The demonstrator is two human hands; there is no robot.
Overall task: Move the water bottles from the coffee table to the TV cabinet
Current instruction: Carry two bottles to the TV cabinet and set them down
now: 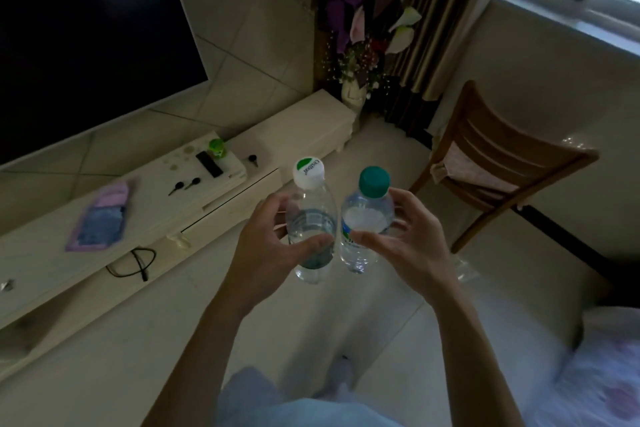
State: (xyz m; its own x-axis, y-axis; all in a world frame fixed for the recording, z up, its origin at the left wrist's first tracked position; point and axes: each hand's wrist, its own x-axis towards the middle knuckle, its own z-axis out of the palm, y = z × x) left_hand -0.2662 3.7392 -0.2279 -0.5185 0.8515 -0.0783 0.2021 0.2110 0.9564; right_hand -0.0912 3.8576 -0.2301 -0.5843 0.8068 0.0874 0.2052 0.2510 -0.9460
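The left hand (266,246) was wrapped around the body of a clear plastic water bottle with a white and green cap (313,229), with the thumb across the front and the other fingers behind it. The right hand (398,243) gripped in the same way a shorter clear plastic water bottle with a teal cap (363,222). Both bottles were held nearly upright in the air, side by side; they were very near each other and perhaps touching at the shoulder, but the blur did not let me be sure.

Below the 2 bottles was only the pale tiled floor (346,322), so both were off the coffee table, which was not in view. This means the picking part of the task looked finished for these 2 bottles. Whether more bottles waited on the coffee table, the view did not show.

To the left and a little ahead stood the long white TV cabinet (304,121) under the large dark television screen (86,28). On its top lay a purple and blue cloth pouch (100,218), a black remote control (209,164), a small green container (217,148) and some small dark keys (183,185). No water bottle stood there yet.

What remained, in my judgement, was to carry the bottles the last stretch to the cabinet, set each upright on a free part of the top, for example between the pouch and the keys or on the bare right end, and then let go.
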